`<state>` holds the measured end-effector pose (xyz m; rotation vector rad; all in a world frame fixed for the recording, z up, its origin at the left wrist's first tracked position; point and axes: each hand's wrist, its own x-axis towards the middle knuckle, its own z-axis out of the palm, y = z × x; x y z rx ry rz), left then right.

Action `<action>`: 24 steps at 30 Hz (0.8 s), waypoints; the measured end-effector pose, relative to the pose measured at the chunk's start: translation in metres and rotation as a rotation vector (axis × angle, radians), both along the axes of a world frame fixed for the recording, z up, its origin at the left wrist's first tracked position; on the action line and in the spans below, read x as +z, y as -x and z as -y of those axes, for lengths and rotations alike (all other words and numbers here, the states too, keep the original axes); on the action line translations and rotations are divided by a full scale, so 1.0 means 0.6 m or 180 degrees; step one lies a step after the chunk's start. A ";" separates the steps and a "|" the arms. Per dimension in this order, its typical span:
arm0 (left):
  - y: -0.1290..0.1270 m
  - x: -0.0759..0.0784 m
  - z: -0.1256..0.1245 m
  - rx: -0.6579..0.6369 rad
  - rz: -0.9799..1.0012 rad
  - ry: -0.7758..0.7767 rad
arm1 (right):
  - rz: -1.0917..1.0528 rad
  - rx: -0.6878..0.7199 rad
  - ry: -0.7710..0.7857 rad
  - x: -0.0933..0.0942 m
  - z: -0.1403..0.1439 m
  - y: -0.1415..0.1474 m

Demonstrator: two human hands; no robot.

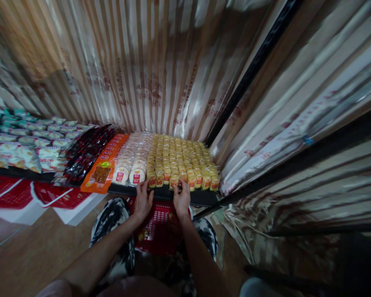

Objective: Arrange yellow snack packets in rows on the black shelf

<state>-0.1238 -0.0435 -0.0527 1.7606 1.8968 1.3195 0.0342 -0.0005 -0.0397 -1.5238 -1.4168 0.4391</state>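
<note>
Small yellow-wrapped snack packets [181,159] stand in tight rows on a dark shelf edge [200,198]. My left hand [143,201] is at the front left corner of these rows, thumb and index finger apart, fingertips close to or touching the end packet [151,180]. My right hand [181,201] is at the middle of the front row. Its thumb and bent index finger close on a yellow snack packet [174,181], still in line with its neighbours. Left of the yellow rows lie clear packs of round white crackers [136,175].
An orange snack bag [103,169], dark shiny packets [85,152] and white snack bags [48,156] continue leftward. A red basket [159,227] sits between my knees; more red baskets [54,194] stand left. Striped sheeting [154,74] hangs behind; a black pole [253,70] slants at right.
</note>
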 end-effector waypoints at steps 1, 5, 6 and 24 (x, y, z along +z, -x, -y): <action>-0.002 0.001 0.002 -0.0057 -0.0048 0.0008 | 0.0017 0.0014 0.0025 -0.003 -0.001 0.000; -0.019 0.006 0.001 -0.0336 -0.0267 0.0073 | -0.0065 0.0081 0.0082 -0.019 -0.003 -0.002; -0.025 0.007 0.000 -0.0378 -0.0324 0.0111 | -0.0099 0.0080 0.0071 -0.021 -0.003 -0.003; -0.043 -0.005 -0.015 -0.0478 -0.0915 0.0170 | -0.0041 0.0109 -0.0081 -0.030 -0.009 0.012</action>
